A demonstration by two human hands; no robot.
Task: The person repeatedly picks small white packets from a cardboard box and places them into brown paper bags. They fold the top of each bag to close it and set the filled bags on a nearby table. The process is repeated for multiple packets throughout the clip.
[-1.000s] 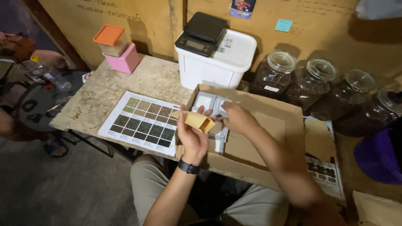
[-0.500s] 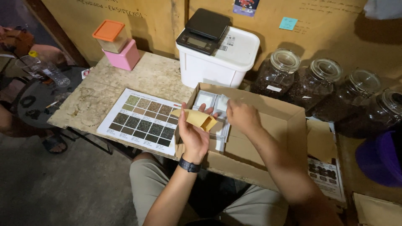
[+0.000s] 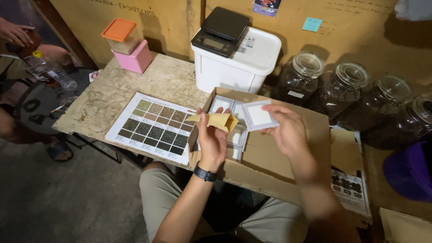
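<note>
Right fingers: pinched on one edge of a flat square white packet (image 3: 258, 115) with a grey rim; the right hand (image 3: 288, 130) has lifted it clear of the box since half a second ago, when that hand was still down among the stack.
Left fingers: closed narrowly round a tan paper envelope (image 3: 217, 120), matte and creased, its mouth gaping toward the packet; the left hand (image 3: 211, 139) holds it much as before, a black watch on the wrist.
Packet and envelope: just beside each other above the box, not visibly touching.
Cardboard box (image 3: 288, 171): brown, shallow, flaps open, lying across the lap and table edge; more white square packets (image 3: 222, 104) stacked in its left corner.
Chart (image 3: 153, 128): glossy white sheet with a grid of brown and green sample squares, flat on the speckled stone table (image 3: 148, 81).
Behind: white plastic tub (image 3: 238, 63) carrying a black scale (image 3: 220, 31); rounded glass jars (image 3: 299, 78) of dark beans to the right; an orange-lidded container (image 3: 120, 36) on a pink box (image 3: 135, 58).
</note>
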